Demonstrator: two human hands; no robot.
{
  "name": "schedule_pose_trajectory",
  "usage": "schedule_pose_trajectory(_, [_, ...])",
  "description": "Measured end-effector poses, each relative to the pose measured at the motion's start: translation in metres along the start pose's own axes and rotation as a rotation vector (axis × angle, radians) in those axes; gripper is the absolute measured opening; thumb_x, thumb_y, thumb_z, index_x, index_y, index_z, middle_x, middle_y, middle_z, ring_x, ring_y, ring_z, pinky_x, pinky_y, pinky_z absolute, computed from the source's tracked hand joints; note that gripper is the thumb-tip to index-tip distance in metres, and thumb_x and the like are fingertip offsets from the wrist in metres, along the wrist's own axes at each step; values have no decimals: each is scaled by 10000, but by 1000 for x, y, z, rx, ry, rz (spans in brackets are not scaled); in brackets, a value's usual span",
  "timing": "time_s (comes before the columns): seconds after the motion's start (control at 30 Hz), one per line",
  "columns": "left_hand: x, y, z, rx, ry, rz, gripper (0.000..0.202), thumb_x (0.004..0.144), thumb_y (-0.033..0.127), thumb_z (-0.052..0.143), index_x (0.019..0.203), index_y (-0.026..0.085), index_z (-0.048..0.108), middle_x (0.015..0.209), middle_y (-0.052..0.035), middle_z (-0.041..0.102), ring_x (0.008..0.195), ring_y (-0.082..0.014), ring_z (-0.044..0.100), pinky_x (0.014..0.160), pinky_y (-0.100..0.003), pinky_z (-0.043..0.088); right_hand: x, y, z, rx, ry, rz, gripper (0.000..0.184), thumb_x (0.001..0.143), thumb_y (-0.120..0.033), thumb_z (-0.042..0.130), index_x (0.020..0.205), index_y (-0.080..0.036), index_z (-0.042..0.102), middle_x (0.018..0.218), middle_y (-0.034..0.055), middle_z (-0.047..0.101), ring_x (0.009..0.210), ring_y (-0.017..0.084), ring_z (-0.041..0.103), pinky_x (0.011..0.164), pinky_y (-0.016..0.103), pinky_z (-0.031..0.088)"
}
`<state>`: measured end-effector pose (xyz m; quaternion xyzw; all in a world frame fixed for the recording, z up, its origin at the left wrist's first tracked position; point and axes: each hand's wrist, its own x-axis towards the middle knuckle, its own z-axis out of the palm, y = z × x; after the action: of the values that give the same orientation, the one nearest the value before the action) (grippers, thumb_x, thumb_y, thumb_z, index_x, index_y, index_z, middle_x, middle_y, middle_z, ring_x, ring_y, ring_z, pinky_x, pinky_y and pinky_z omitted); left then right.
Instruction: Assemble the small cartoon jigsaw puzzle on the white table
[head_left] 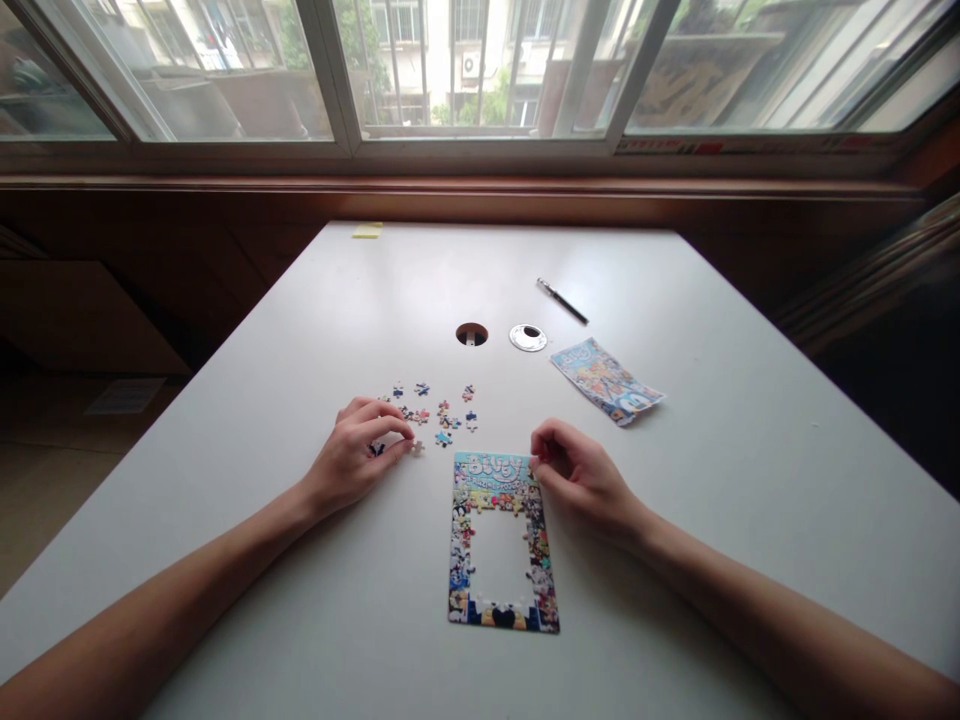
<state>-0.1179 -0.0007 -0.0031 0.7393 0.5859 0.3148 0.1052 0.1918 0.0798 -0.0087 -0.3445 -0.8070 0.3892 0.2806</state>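
Observation:
A partly assembled jigsaw puzzle (543, 560) lies on the white table, its border joined around an open middle where the tabletop shows. Left of it, my left hand (358, 450) rests low with thumb and forefinger closed at the edge of a grey-backed puzzle piece (418, 449). Loose puzzle pieces (444, 438) are scattered just beyond and beside these fingers, some partly covered by the hand. My right hand (581, 477) is curled at the puzzle's upper right corner, thumb and forefinger pinched together. A small dark bit shows at those fingertips, too small to identify.
A creased picture sheet (606, 380) lies beyond my right hand, with a black pen (562, 301) farther back. A round cable hole (472, 335) opens in the table (660, 640) beside its metal cover (528, 338). A yellow note (367, 231) sticks at the far edge.

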Motion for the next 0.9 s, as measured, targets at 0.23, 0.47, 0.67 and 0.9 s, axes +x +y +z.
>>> schedule_pose_trajectory(0.23, [0, 4, -1, 0, 4, -5, 122, 886, 220, 595, 914, 237, 712, 1027, -46, 668, 1040, -227, 544, 957, -416, 436, 0, 0, 0, 2, -3, 6, 123, 814, -97, 543, 857, -208, 512, 763, -11, 492, 693, 139, 463, 628, 266, 383])
schedule_pose_trajectory(0.47, [-1, 3, 2, 88, -33, 36, 143, 883, 230, 613, 935, 272, 739, 1048, -33, 679, 1055, -239, 526, 957, -439, 400, -1, 0, 0, -10, -5, 3, 117, 818, -105, 546, 858, -210, 516, 753, -9, 493, 682, 143, 462, 622, 271, 384])
schedule_pose_trajectory(0.67, [0, 2, -1, 23, -62, 41, 164, 928, 249, 577, 955, 277, 737, 997, -25, 717, 1010, -219, 566, 935, -413, 385, 2, 0, 0, -4, 0, -6, 110, 817, -111, 546, 846, -211, 509, 751, -6, 490, 682, 147, 460, 623, 273, 386])
schedule_pose_trajectory(0.9, [-1, 5, 0, 21, -57, 35, 91, 885, 281, 651, 883, 274, 742, 952, -24, 697, 987, -219, 561, 942, -415, 399, 1, 1, 0, -8, -8, -5, 116, 818, -107, 547, 845, -213, 509, 748, -12, 479, 681, 144, 454, 625, 273, 384])
